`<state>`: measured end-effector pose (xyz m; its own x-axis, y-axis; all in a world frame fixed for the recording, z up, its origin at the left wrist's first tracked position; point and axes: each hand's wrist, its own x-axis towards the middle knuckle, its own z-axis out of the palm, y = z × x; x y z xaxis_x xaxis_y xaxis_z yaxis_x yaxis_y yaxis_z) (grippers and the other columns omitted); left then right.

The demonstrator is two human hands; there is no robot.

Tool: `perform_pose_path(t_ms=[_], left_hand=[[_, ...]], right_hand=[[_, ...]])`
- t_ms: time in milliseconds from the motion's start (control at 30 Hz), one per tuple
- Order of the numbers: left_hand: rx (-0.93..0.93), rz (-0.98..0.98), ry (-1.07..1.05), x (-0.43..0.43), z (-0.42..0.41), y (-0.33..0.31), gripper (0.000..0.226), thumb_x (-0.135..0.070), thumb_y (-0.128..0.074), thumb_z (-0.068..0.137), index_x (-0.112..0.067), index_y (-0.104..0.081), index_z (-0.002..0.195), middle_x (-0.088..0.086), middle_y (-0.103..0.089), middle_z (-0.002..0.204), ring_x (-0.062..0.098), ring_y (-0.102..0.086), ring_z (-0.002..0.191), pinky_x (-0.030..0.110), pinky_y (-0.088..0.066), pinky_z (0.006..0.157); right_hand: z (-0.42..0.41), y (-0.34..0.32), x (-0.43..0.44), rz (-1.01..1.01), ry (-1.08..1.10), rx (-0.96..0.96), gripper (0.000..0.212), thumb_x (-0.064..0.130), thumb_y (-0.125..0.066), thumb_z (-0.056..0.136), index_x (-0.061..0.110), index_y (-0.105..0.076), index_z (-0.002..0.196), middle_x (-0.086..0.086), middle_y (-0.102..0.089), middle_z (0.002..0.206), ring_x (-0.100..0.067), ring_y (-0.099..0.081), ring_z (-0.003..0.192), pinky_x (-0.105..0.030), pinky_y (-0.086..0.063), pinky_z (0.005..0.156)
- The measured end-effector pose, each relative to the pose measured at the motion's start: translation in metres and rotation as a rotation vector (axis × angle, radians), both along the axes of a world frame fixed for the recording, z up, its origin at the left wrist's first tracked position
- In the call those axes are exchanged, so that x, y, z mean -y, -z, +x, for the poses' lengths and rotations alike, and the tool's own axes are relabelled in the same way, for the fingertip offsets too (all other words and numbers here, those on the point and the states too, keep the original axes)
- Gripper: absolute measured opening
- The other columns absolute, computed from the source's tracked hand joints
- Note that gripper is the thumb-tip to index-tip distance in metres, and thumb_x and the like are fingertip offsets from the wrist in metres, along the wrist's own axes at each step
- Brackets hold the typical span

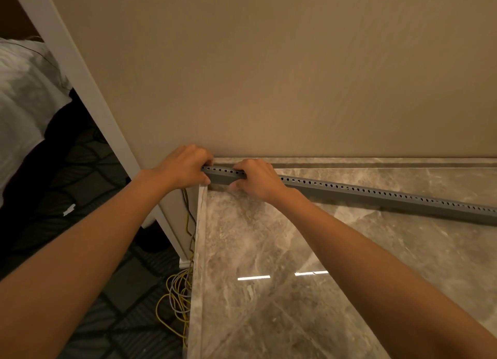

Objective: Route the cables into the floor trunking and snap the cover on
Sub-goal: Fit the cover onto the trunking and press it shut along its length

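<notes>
A long grey trunking (376, 196) with a row of small holes along its top lies on the marble floor, running from the wall corner out to the right edge. My left hand (185, 166) grips its near end at the corner. My right hand (256, 178) clasps the trunking just to the right, fingers over the top and thumb underneath. Yellow and grey cables (178, 294) lie coiled on the dark carpet at the marble's left edge. A strand (187, 216) runs up along the wall corner toward my left hand. Whether any cable lies inside the trunking is hidden.
A beige wall (295, 76) rises behind the trunking. A white door frame (88, 95) slants down the left. The polished marble floor (309, 251) has a raised rim on its left side. Dark patterned carpet (80, 175) and white bedding (24, 95) lie beyond it.
</notes>
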<state>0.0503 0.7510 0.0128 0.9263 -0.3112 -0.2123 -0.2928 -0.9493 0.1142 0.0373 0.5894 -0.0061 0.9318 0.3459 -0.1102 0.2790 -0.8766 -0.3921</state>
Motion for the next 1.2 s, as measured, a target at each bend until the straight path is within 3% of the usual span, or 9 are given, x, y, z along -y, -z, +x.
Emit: perform_pose_path(t_ms=[233, 567, 767, 967, 1200], left_hand=[[0.122, 0.14, 0.071, 0.044, -0.019, 0.003, 0.034, -0.015, -0.057, 0.086, -0.005, -0.053, 0.119, 0.014, -0.055, 0.124, 0.031, -0.054, 0.112, 0.037, -0.046, 0.088], [0.218, 0.111, 0.304, 0.199, -0.043, 0.014, 0.032, -0.005, -0.047, 0.091, -0.005, -0.047, 0.123, 0.015, -0.05, 0.128, 0.032, -0.049, 0.118, 0.041, -0.043, 0.093], [0.268, -0.015, 0.413, 0.302, -0.059, 0.027, 0.059, -0.005, -0.047, 0.092, -0.01, -0.021, 0.145, 0.014, -0.043, 0.133, 0.032, -0.049, 0.114, 0.04, -0.044, 0.091], [0.331, 0.042, 0.458, 0.39, -0.071, 0.035, 0.046, -0.006, -0.044, 0.093, -0.007, -0.032, 0.137, 0.014, -0.041, 0.134, 0.03, -0.044, 0.118, 0.038, -0.037, 0.099], [0.283, 0.213, 0.408, 0.465, -0.063, 0.027, 0.03, -0.006, -0.04, 0.095, -0.005, -0.048, 0.125, 0.014, -0.053, 0.127, 0.03, -0.05, 0.116, 0.035, -0.035, 0.102]], right_hand=[[-0.012, 0.003, 0.034, -0.039, -0.005, 0.047, 0.035, 0.012, -0.059, 0.083, 0.006, -0.054, 0.118, -0.015, -0.062, 0.12, -0.033, -0.056, 0.11, -0.037, -0.04, 0.092], [-0.055, 0.008, 0.186, 0.026, 0.323, 0.063, 0.044, 0.008, -0.06, 0.085, 0.007, -0.049, 0.128, -0.013, -0.052, 0.13, -0.029, -0.05, 0.119, -0.038, -0.038, 0.105], [-0.088, 0.022, 0.281, 0.039, 0.553, 0.155, 0.043, 0.012, -0.051, 0.092, 0.01, -0.04, 0.133, -0.009, -0.043, 0.142, -0.025, -0.036, 0.135, -0.045, -0.014, 0.12], [-0.112, 0.034, 0.376, 0.098, 0.666, 0.173, 0.047, 0.0, -0.04, 0.093, 0.004, -0.031, 0.139, -0.013, -0.034, 0.148, -0.025, -0.024, 0.142, -0.043, -0.003, 0.12], [-0.112, 0.025, 0.455, 0.151, 0.414, 0.029, 0.054, 0.003, -0.049, 0.09, 0.009, -0.031, 0.141, -0.007, -0.031, 0.152, -0.019, -0.023, 0.143, -0.039, -0.002, 0.12]])
